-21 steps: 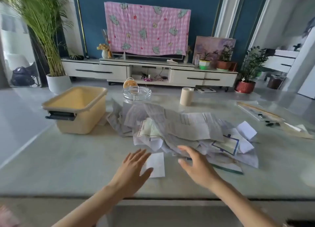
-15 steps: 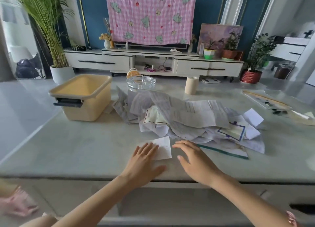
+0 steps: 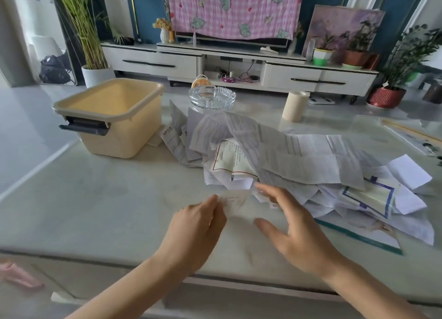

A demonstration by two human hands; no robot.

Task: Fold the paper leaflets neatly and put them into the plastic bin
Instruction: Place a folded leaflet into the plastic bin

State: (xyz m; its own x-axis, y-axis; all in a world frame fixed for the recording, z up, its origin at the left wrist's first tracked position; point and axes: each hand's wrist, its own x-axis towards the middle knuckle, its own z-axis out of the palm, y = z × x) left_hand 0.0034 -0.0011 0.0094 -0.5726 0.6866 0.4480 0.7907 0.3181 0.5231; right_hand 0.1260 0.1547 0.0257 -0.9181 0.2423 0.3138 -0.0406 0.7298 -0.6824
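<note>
Near the front edge of the counter, between the two hands: one small leaflet, blurred, seemingly folded already. Pinched at its left edge by the left hand, fingers curled round it, though smeared by motion. Just beside it the right hand, fingers spread wide and holding nothing, tips over the near fringe of the pile. Judged as barely begun: nothing visible inside the bin, at least on the walls in view, with its floor hidden behind the rim. Left to do: nearly everything, meaning the whole pile of unfolded sheets sprawled mid-counter, right of the bin and close against its side. Counted: one bin, one small leaflet in hand, one glass dish, one paper roll. Pile too overlapped for a true count; probably well over a dozen sheets.
</note>
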